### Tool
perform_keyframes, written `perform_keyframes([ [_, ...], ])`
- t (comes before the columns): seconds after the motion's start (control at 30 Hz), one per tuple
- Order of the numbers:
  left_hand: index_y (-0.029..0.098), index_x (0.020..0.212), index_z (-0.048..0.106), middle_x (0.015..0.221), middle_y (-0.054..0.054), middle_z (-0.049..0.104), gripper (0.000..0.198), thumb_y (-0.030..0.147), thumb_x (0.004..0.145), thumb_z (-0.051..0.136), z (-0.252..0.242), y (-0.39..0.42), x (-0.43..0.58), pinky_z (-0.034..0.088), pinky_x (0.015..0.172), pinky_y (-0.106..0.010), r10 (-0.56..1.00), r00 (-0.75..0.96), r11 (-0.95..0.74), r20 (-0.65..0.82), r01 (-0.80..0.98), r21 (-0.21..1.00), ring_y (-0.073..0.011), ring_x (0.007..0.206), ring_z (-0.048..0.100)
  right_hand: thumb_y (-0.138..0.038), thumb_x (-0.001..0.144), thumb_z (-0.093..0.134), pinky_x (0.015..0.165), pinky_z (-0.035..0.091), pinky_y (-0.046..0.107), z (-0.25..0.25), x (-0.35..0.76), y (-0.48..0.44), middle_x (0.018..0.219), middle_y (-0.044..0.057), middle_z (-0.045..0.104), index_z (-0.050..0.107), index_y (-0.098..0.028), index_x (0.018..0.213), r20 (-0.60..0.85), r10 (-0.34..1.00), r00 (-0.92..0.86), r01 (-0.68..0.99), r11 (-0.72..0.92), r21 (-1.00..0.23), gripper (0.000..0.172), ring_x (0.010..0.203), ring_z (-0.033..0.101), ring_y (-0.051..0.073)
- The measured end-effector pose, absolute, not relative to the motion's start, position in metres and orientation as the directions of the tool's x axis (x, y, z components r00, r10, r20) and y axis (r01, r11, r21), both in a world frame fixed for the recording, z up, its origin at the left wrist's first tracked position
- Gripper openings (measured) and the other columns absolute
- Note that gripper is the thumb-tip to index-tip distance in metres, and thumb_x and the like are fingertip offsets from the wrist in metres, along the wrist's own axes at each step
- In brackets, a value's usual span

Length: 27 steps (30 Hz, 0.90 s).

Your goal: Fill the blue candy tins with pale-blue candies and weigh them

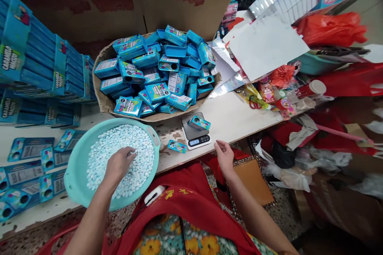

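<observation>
My left hand [120, 164] is over the small pale-blue and white candies [104, 155] in a turquoise plastic basin [76, 149]. Its fingers are curled together, and what they hold, if anything, is hidden. My right hand [224, 155] is at the table edge, right of a small digital scale [199, 141], with fingers loosely bent and nothing seen in them. A blue candy tin [200, 122] lies on the scale's plate, and the display is lit. Between basin and scale lies a blue lid-like piece [176, 146] with a printed label.
Behind stands a cut-down cardboard box [103, 99] heaped with blue tins. Stacked blue display packs [36, 51] rise at the left, above several tins [31, 147] laid in rows. White paper [266, 46], a red plastic bag [332, 28] and mixed wrappers crowd the right.
</observation>
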<state>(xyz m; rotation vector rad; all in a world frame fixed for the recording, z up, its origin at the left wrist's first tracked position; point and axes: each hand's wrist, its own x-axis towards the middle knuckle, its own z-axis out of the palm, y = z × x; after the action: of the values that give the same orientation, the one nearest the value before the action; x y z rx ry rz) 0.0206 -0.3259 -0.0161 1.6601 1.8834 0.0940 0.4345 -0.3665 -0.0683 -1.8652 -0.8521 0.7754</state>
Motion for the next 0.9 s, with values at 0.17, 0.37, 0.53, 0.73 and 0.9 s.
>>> perform_keyframes([
  [0.17, 0.02, 0.097, 0.064, 0.085, -0.005, 0.065, 0.035, 0.044, 0.071, 0.058, -0.022, -0.337, 0.008, 0.043, 0.066, -0.028, 0.893, -0.196, 0.433, -0.405, 0.616, 0.658, -0.0205, 0.075, 0.061, -0.044, 0.065, 0.073, 0.088, 0.049, 0.04, -0.048, 0.409, -0.304, 0.122, 0.013, 0.058, 0.054, -0.017, 0.118, 0.029, 0.927, 0.374, 0.4, -0.132, -0.907, 0.062, 0.107, 0.056, 0.024],
  [0.37, 0.017, 0.074, 0.063, 0.072, -0.003, 0.063, 0.03, 0.043, 0.062, 0.068, -0.022, -0.349, 0.0, 0.046, 0.069, -0.029, 0.876, -0.29, 0.474, -0.385, 0.368, 0.8, -0.018, 0.07, 0.058, -0.047, 0.063, 0.075, 0.079, 0.05, 0.037, 0.0, 0.371, -0.267, 0.086, 0.004, 0.067, 0.061, -0.015, 0.101, 0.067, 0.934, 0.35, 0.434, -0.098, -0.896, 0.051, 0.078, 0.061, 0.019],
  [0.53, 0.016, 0.08, 0.064, 0.079, -0.004, 0.065, 0.024, 0.038, 0.07, 0.068, 0.028, -0.355, 0.012, 0.047, 0.071, -0.028, 0.901, -0.341, 0.343, -0.268, 0.184, 0.921, -0.017, 0.075, 0.059, -0.042, 0.07, 0.075, 0.078, 0.051, 0.035, 0.057, 0.314, -0.293, 0.095, 0.004, 0.067, 0.061, -0.021, 0.104, 0.158, 0.986, 0.044, 0.489, 0.117, -0.865, 0.043, 0.084, 0.063, 0.021],
  [0.73, 0.018, 0.084, 0.065, 0.088, -0.006, 0.065, 0.01, 0.023, 0.085, 0.057, 0.091, -0.356, 0.041, 0.048, 0.081, -0.031, 0.98, -0.095, -0.12, 0.174, 0.413, 0.903, -0.0168, 0.088, 0.059, -0.037, 0.077, 0.071, 0.078, 0.048, 0.033, 0.05, 0.235, -0.31, 0.098, 0.005, 0.065, 0.059, -0.023, 0.104, 0.13, 0.902, -0.413, 0.436, 0.321, -0.84, 0.033, 0.089, 0.062, 0.022],
  [0.9, 0.021, 0.106, 0.062, 0.105, -0.008, 0.063, 0.021, 0.019, 0.089, 0.051, 0.08, -0.363, 0.024, 0.047, 0.091, -0.037, 0.968, 0.008, -0.22, 0.249, 0.501, 0.837, -0.0191, 0.104, 0.057, -0.035, 0.08, 0.067, 0.08, 0.048, 0.035, 0.038, 0.21, -0.31, 0.099, 0.006, 0.065, 0.059, -0.023, 0.106, 0.12, 0.839, -0.53, 0.421, 0.383, -0.822, 0.03, 0.094, 0.061, 0.024],
])
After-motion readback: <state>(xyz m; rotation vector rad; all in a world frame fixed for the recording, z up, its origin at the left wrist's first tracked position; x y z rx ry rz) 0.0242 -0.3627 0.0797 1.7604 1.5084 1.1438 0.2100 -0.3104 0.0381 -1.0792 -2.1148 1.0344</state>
